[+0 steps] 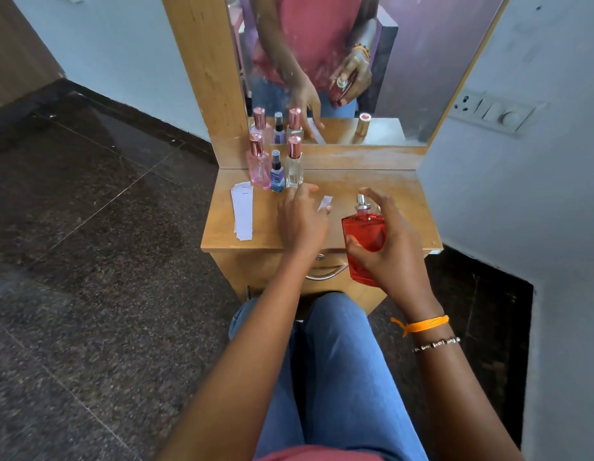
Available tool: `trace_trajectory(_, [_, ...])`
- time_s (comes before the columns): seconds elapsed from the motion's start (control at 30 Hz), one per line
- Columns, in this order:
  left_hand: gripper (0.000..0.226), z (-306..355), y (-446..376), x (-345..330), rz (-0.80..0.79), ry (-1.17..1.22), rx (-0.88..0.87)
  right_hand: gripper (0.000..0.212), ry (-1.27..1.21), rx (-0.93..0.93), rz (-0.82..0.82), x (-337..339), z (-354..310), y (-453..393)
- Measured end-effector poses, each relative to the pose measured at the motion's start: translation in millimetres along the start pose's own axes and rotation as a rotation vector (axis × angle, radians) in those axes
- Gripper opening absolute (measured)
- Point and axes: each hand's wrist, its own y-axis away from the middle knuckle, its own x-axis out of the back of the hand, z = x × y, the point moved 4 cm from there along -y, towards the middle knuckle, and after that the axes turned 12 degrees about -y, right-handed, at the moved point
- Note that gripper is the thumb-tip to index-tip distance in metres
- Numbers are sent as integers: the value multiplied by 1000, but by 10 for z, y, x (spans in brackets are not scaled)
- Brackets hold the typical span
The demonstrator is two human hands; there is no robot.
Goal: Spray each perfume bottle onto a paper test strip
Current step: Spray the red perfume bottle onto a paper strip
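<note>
A person seated at a small wooden tabletop [382,181] readies a red perfume bottle [364,237], which the right hand [393,247] grips around its body, forefinger lifted over the uncapped silver nozzle [361,202]. Just to that hand's left, the left hand [304,217] lies with fingers spread and pinches or pins a single paper test strip [324,203] at its fingertips; which of the two cannot be told. The spraying step appears to be in hand: the next move likely calls for aiming the nozzle at the strip and pressing down. Beyond the left hand stand three capped bottles, pink [258,163], small blue [276,171] and clear [294,163], seemingly awaiting their turn. A stack of fresh strips [242,209] lies farther left. A mirror [405,61] rises behind; nothing blocks the spray path.
</note>
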Motion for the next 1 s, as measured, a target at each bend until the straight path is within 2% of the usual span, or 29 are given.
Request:
trace_trajectory(0.07, [35,-36,57,69,11,-186,-101,66,-10,-2,6,-5,21,-5])
trace_trajectory(0.2, [39,-253,139,66,-221,-390,-205,66,-47,-1,6,-25,51,-15])
trace_trajectory(0.27, [40,-301,134,33,-277,-413,-204,67,-51,0,-2,-37,68,-17])
trace_trajectory(0.43, [40,-199,120,-41,-169,-400,-200,67,-74,2,4,-42,87,-10])
trace_trajectory(0.6, [40,-195,125,-37,-132,-384,-193,66,-98,3,1,-54,94,-10])
trace_trajectory(0.67, [36,-158,162,30,-45,-281,-205,64,-116,4,10,-51,87,-4])
trace_trajectory(0.73, [34,-109,212,107,-43,-24,-225,62,-173,10,23,-41,56,-1])
trace_trajectory(0.77, [35,-76,251,140,-111,157,-236,62,-229,9,32,-39,39,-10])
trace_trajectory(0.83, [32,-17,370,162,-368,480,-204,59,-369,-7,61,-43,5,-35])
trace_trajectory(0.9, [23,7,514,107,-627,680,-119,56,-421,-3,81,-49,-35,-74])
trace_trajectory(0.93, [22,7,552,77,-669,722,-110,53,-425,-5,66,-46,-43,-92])
trace_trajectory(1.0, [22,-31,555,48,-597,760,-111,39,-452,-49,-5,-47,-36,-128])
